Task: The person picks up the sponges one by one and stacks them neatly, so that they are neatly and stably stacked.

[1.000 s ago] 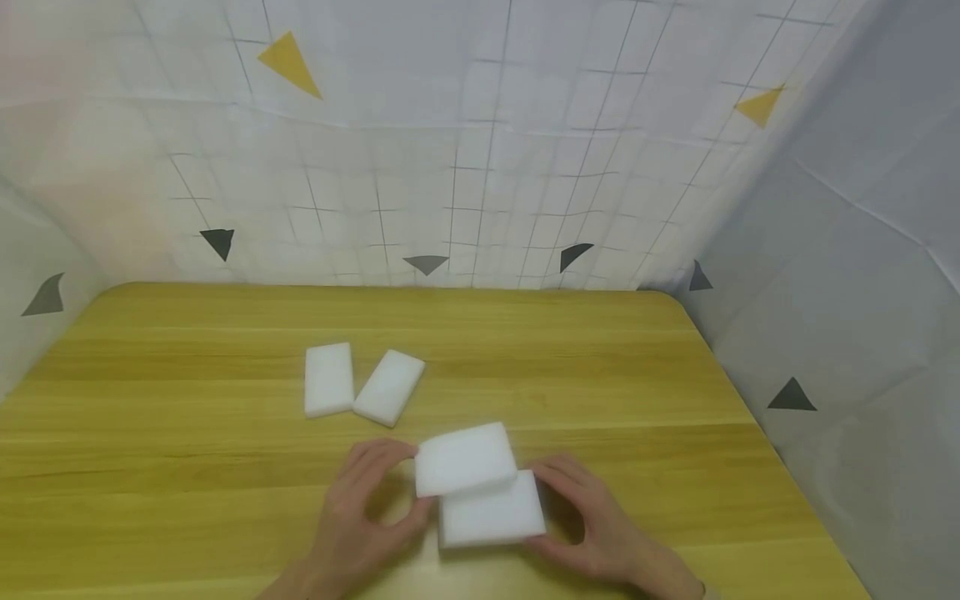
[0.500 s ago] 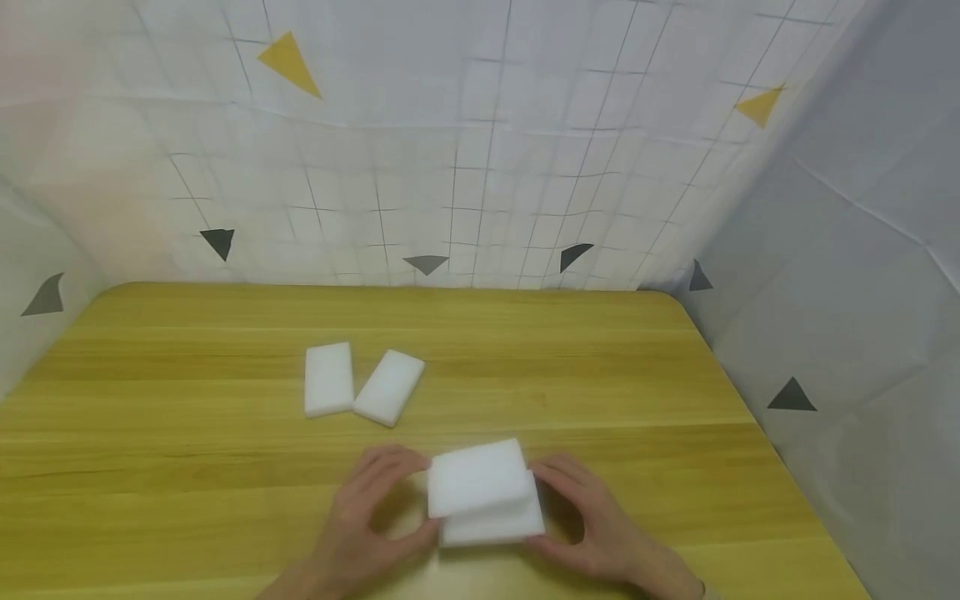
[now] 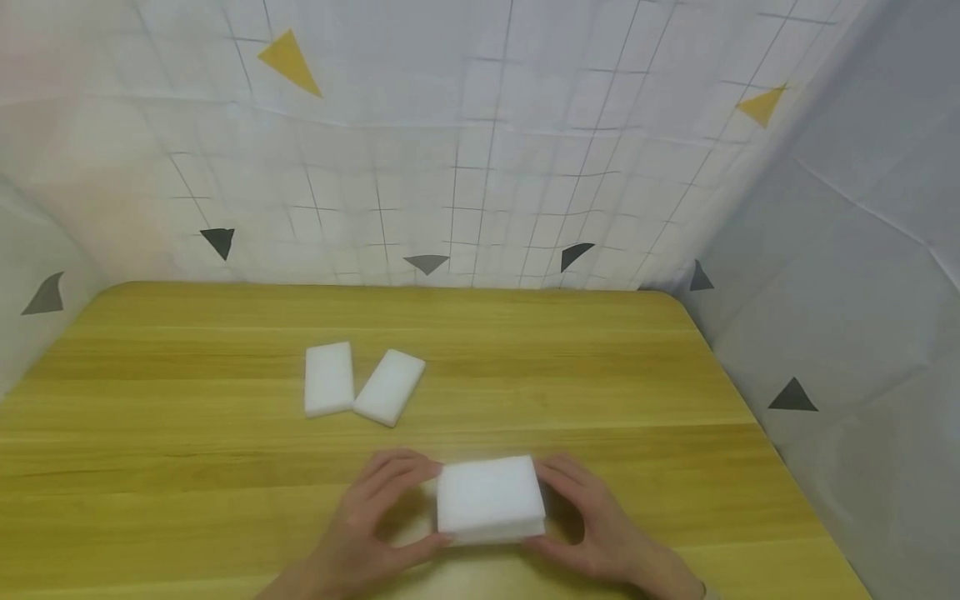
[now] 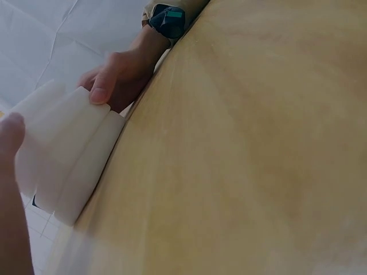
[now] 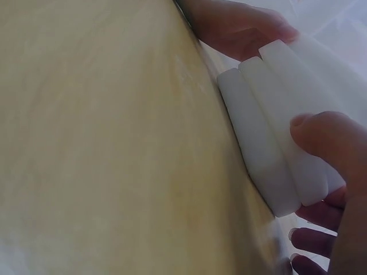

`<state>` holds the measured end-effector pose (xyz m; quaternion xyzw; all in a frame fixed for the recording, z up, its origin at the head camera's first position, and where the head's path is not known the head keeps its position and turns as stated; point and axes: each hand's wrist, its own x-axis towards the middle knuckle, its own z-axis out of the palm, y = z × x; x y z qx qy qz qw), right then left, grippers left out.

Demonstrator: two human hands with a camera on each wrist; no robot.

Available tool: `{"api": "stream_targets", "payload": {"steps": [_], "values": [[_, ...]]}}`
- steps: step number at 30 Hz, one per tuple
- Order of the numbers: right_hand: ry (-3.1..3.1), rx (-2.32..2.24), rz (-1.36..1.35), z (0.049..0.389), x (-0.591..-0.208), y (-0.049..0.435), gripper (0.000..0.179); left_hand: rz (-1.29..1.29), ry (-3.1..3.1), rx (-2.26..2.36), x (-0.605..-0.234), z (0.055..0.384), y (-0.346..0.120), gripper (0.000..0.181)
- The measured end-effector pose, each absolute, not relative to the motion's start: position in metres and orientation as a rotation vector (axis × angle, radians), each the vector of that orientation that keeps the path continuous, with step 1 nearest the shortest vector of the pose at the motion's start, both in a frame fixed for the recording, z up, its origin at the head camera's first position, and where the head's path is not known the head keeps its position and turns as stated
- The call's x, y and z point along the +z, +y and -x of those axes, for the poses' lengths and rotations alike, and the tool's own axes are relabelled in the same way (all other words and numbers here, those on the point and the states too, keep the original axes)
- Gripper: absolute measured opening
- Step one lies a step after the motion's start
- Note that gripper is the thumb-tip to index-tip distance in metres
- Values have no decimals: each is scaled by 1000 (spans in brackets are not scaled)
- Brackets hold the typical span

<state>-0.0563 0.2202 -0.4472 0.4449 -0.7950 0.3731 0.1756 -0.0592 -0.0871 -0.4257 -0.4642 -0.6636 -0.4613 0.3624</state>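
A stack of white sponge blocks [image 3: 491, 492] lies near the table's front, between both hands. Three layers show in the wrist views: a bottom block [image 5: 255, 143] on the table, a middle block [image 5: 281, 123] and a top block [image 5: 304, 71]. My left hand [image 3: 375, 517] pinches the left end of the top block between thumb and fingers. From the other side, my right hand [image 3: 600, 521] grips the right end of the stack; its thumb [image 5: 321, 134] presses the middle block's side in the right wrist view. The top block nearly lines up with those below.
Two more white sponges lie behind the stack on the wooden table [image 3: 600, 367]: an upright-lying one [image 3: 329, 379] and a slanted one [image 3: 390, 387], their near corners almost meeting. A sheet wall [image 3: 480, 167] with grid lines and triangles stands behind.
My left hand has brought the top sponge right and toward me, from overhanging the stack's back left to lying over it. The right hand has stayed in place.
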Motion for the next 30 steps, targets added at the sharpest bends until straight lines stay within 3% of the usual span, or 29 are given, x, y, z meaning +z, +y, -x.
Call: {"api": "stream_targets", "payload": {"steps": [30], "values": [[-2247,1062,-1268,56,-448,219,66,1243,-1728,-1167,-421,57,-86,55]]}}
